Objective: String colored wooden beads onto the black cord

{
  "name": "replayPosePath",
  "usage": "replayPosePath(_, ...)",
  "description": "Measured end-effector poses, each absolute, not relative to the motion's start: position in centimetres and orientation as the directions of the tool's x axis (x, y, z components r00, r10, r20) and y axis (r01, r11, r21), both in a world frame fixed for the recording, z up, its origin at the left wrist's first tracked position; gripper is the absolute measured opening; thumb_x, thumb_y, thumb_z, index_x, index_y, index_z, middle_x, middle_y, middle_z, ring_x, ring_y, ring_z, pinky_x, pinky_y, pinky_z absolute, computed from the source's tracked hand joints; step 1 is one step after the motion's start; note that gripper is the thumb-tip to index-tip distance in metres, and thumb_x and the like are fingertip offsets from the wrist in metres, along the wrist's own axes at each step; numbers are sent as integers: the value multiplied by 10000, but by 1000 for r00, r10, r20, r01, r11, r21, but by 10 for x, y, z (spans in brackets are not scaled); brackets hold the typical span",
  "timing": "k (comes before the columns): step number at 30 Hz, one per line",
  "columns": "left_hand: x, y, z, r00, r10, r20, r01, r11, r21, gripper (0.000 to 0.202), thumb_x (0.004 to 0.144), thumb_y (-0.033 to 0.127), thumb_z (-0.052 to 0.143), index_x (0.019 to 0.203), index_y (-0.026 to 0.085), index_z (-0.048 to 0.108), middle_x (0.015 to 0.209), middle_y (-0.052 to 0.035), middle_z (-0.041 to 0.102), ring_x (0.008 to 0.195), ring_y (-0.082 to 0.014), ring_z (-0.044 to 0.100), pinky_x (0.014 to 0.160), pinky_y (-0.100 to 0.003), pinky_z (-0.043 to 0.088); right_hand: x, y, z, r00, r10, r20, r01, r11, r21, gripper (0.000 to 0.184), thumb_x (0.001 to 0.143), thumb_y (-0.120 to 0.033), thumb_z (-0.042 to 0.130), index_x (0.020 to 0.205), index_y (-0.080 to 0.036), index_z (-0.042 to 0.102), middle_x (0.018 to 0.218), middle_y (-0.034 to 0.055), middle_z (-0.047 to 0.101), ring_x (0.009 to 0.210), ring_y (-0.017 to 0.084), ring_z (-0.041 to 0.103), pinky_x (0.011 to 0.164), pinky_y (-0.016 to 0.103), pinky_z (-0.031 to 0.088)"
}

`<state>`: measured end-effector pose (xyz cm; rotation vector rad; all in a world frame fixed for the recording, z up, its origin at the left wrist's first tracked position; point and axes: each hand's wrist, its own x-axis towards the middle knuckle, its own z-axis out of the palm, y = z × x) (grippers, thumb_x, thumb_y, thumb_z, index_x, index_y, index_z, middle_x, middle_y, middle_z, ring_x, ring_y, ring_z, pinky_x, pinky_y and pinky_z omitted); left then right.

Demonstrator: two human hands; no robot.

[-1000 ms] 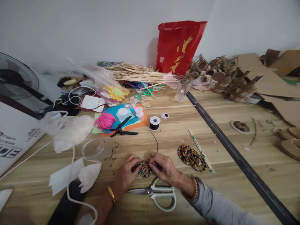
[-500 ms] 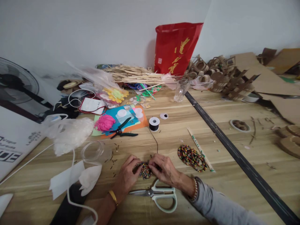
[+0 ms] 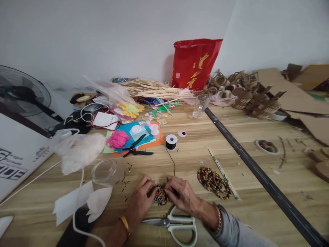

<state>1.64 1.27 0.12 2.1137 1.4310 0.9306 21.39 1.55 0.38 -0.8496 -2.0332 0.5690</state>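
Observation:
A small cluster of multicoloured beads [image 3: 160, 196] lies on the wooden table between my two hands. My left hand [image 3: 143, 196] is closed at its left edge, thumb and fingers pinched on the beadwork. On the other side my right hand [image 3: 181, 192] pinches at the right edge of the beads; its fingertips are partly hidden. A dark cord [image 3: 173, 159] runs from the spool [image 3: 171, 142] down to my right hand. Just below the hands lie scissors [image 3: 177, 224] with pale handles. A coil of bead strands [image 3: 214, 182] rests to the right.
Black-handled pliers [image 3: 136, 149] and pink yarn [image 3: 117, 139] lie on coloured paper. A clear glass [image 3: 200, 107] stands near a red bag [image 3: 196, 63]. Thin sticks [image 3: 222, 171] lie by the coil. A dark strip [image 3: 252, 157] crosses the table. Woven baskets [image 3: 246, 96] are piled at back right.
The whole view has shifted, so things appear slightly lower in the picture. Both hands stay pinched at the beads, with little visible movement.

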Motion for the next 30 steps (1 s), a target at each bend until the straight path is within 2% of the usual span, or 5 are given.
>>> replayPosePath(15, 18, 13, 9, 280, 919, 278, 637, -395, 663, 114, 803, 117, 566, 751, 188, 638, 788, -32, 601, 766, -169, 614, 711, -268, 521, 216, 15, 5, -442, 750, 492, 358, 651, -670, 148, 948, -203, 467, 822, -194, 545, 709, 35, 580, 639, 153, 548, 574, 237, 429)
replayPosePath(23, 18, 14, 11, 264, 930, 257, 579, -366, 729, 108, 796, 119, 569, 738, 168, 646, 756, -26, 591, 689, -145, 607, 620, -228, 503, 217, 15, 8, -440, 745, 502, 359, 658, -662, 135, 939, -195, 475, 821, -195, 540, 694, 24, 568, 616, 148, 529, 560, 235, 417)
replayPosePath(30, 19, 14, 22, 239, 919, 315, 469, -393, 791, 80, 794, 169, 619, 724, 166, 657, 712, -39, 644, 701, -170, 617, 650, -266, 506, 216, 16, 6, -437, 738, 515, 349, 667, -659, 135, 943, -194, 473, 821, -197, 529, 688, 21, 559, 616, 150, 534, 563, 235, 424)
